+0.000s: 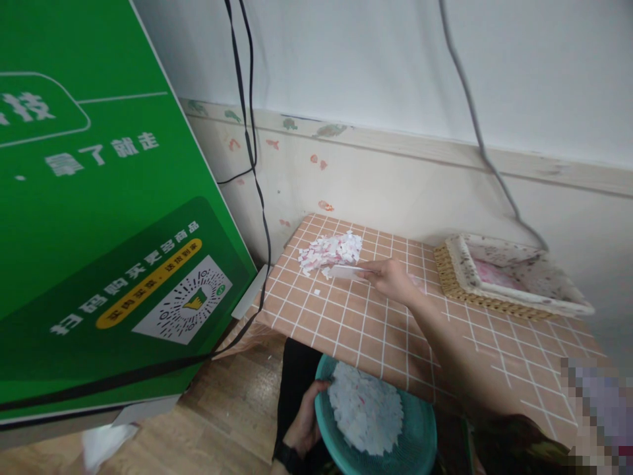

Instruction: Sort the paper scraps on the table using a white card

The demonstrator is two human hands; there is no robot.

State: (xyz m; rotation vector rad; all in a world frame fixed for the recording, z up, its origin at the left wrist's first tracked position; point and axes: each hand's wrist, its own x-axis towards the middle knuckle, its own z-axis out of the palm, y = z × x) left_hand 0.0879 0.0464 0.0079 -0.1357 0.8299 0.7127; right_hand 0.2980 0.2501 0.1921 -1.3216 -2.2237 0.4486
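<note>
My left hand grips the left rim of a round teal basket, just below the table's front edge. Many small white paper scraps lie in the basket. Over the table, my right hand is closed on the end of a flat white card. The card's far end is at the near edge of a heap of white and pinkish paper scraps; whether it touches them I cannot tell. One loose scrap lies in front of the heap.
The table has a brown checked cover and meets the wall. A cloth-lined wicker basket stands at its back right. Left is a large green cabinet. Black cables hang between cabinet and table; a grey cable runs down the wall.
</note>
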